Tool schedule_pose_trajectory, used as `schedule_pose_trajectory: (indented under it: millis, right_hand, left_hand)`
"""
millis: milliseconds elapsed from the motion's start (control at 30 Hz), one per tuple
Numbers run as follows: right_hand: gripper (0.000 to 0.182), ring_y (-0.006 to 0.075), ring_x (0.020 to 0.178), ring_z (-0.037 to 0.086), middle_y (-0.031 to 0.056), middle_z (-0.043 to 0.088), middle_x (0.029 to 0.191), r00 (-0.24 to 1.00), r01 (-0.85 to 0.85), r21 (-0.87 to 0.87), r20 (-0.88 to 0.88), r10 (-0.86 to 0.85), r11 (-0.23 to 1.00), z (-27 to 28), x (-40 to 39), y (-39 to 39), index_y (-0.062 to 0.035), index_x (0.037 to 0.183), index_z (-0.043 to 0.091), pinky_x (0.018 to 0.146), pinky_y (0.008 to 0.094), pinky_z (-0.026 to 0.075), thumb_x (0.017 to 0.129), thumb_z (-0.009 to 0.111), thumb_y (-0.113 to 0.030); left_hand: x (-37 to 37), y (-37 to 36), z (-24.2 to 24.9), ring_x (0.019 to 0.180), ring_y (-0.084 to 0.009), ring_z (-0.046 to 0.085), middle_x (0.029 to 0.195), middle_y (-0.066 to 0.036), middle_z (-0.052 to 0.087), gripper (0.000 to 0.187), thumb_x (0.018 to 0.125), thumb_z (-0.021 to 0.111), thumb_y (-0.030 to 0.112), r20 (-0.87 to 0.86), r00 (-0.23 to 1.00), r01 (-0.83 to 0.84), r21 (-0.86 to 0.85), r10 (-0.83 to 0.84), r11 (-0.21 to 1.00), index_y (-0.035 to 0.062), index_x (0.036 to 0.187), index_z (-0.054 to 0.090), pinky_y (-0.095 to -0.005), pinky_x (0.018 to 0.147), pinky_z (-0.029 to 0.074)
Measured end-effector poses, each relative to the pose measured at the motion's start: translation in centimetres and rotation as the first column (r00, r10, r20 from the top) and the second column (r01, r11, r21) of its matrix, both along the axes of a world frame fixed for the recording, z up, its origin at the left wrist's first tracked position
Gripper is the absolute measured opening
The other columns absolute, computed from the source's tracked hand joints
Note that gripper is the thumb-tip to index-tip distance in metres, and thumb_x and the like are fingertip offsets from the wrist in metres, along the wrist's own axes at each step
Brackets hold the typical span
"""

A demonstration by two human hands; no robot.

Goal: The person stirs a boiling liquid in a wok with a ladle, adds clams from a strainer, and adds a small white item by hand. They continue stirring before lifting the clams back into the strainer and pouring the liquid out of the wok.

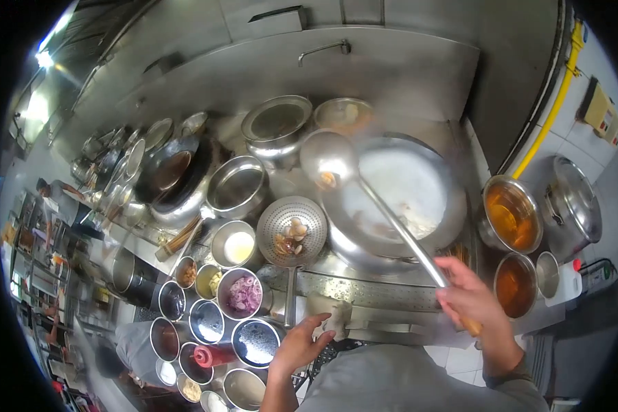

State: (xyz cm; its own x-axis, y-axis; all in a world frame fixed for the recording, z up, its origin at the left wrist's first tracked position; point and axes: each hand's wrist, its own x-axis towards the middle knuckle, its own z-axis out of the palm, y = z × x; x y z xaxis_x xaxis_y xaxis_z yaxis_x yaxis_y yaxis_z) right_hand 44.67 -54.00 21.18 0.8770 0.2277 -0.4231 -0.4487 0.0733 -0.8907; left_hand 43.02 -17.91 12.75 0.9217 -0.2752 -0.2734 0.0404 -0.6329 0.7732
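My right hand [470, 295] is closed around the wooden-ended handle of a long ladle [399, 226]. The ladle's bowl hangs at the upper left rim of the wok [333, 237], with a small orange-brown piece in it. White, cloudy liquid [391, 182] fills the wok, and pale pieces show near its lower side. To the left, a perforated skimmer [273, 250] carries several clams [292, 235]. Its handle points down toward my left hand [305, 347], which is open, fingers apart, just below the handle end and seemingly not gripping it. A folded beige cloth [329, 316] lies beside those fingers.
Metal pots hold sliced purple onion [244, 294], a white-yellow substance [239, 247] and other ingredients at left. A red squeeze bottle [213, 356] lies among them. Pots of orange liquid [511, 213] stand at right. A faucet [323, 51] projects behind the wok. Another person [55, 199] is far left.
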Motion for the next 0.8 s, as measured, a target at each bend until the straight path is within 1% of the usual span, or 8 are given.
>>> schedule_pose_trajectory:
  millis: [33,167,233,367,467,600,733,800]
  right_hand:
    - [0.055,0.0106,0.046,0.050,0.0039,0.054,0.073,0.997,0.013,-0.092,0.078,-0.006,0.996,-0.6,0.7,1.1,-0.0104,0.147,0.035,0.041,0.0270,0.042,0.096,0.057,-0.003]
    - [0.058,0.0114,0.046,0.051,0.0046,0.055,0.075,0.975,0.180,-0.214,0.170,-0.145,0.960,-2.0,3.5,1.0,-0.0105,0.148,0.031,0.040,0.0283,0.042,0.096,0.053,-0.002]
    - [0.057,0.0119,0.046,0.051,0.0045,0.054,0.074,0.970,0.209,-0.290,0.181,-0.161,0.934,-2.9,4.9,-0.7,-0.0096,0.147,0.033,0.040,0.0291,0.041,0.095,0.053,-0.001]
    - [0.056,0.0123,0.047,0.051,0.0052,0.055,0.073,0.954,0.277,-0.446,0.232,-0.189,0.851,-2.5,5.3,-1.6,-0.0074,0.146,0.036,0.042,0.0295,0.041,0.093,0.054,-0.001]
    - [0.055,0.0123,0.049,0.052,0.0060,0.057,0.075,0.989,0.148,-0.458,0.093,-0.119,0.876,0.3,2.7,-2.1,-0.0061,0.145,0.036,0.045,0.0293,0.042,0.093,0.055,-0.001]
    - [0.057,0.0120,0.051,0.054,0.0057,0.057,0.074,0.998,-0.010,-0.509,-0.057,-0.023,0.861,1.6,-0.1,-1.2,-0.0038,0.146,0.036,0.047,0.0278,0.043,0.093,0.058,-0.003]
    - [0.055,0.0120,0.052,0.054,0.0039,0.055,0.070,0.990,-0.121,-0.557,-0.130,0.058,0.822,3.6,-1.5,0.1,-0.0026,0.145,0.036,0.049,0.0272,0.043,0.094,0.057,-0.004]
    - [0.054,0.0114,0.051,0.054,0.0035,0.054,0.070,0.989,-0.090,-0.439,-0.143,0.029,0.894,4.1,-2.5,-0.4,-0.0029,0.142,0.037,0.045,0.0275,0.041,0.092,0.059,-0.003]
  left_hand:
    - [-0.2,0.4,-0.4,0.115,-0.0374,0.065,0.126,-0.023,0.065,0.050,0.095,0.070,0.034,0.026,1.000,0.003,-0.006,-0.002,1.000,0.0044,0.134,0.061,-0.0425,0.093,0.053]
    - [-1.4,1.9,0.1,0.116,-0.0375,0.065,0.126,-0.023,0.065,0.050,0.095,0.070,0.034,0.043,0.998,-0.054,0.010,0.054,0.998,0.0039,0.133,0.061,-0.0430,0.095,0.052]
    - [-1.9,2.8,-0.2,0.115,-0.0376,0.065,0.126,-0.023,0.065,0.050,0.094,0.070,0.034,-0.025,0.995,-0.101,-0.015,0.101,0.995,0.0046,0.134,0.061,-0.0432,0.096,0.052]
    - [-2.5,4.2,-1.2,0.103,-0.0349,0.070,0.120,-0.024,0.067,0.050,0.093,0.071,0.032,-0.020,0.996,-0.088,-0.018,0.088,0.996,0.0061,0.135,0.061,-0.0410,0.089,0.054]
    - [-2.4,4.7,-1.3,0.103,-0.0347,0.070,0.117,-0.024,0.068,0.050,0.093,0.072,0.030,0.062,0.996,-0.065,0.001,0.065,0.998,0.0060,0.135,0.061,-0.0406,0.088,0.055]
    - [-1.6,5.0,-1.8,0.108,-0.0351,0.069,0.117,-0.024,0.068,0.050,0.092,0.072,0.030,0.076,0.997,-0.015,-0.021,0.017,1.000,0.0054,0.134,0.062,-0.0409,0.090,0.054]
    - [-0.6,5.0,-1.2,0.110,-0.0352,0.068,0.119,-0.023,0.068,0.050,0.093,0.071,0.031,0.052,0.999,0.019,-0.048,-0.017,0.999,0.0052,0.134,0.062,-0.0413,0.093,0.053]
    - [-0.4,4.9,-0.7,0.111,-0.0349,0.068,0.119,-0.023,0.068,0.049,0.093,0.071,0.031,0.038,0.999,0.023,-0.043,-0.022,0.999,0.0052,0.134,0.062,-0.0415,0.093,0.053]
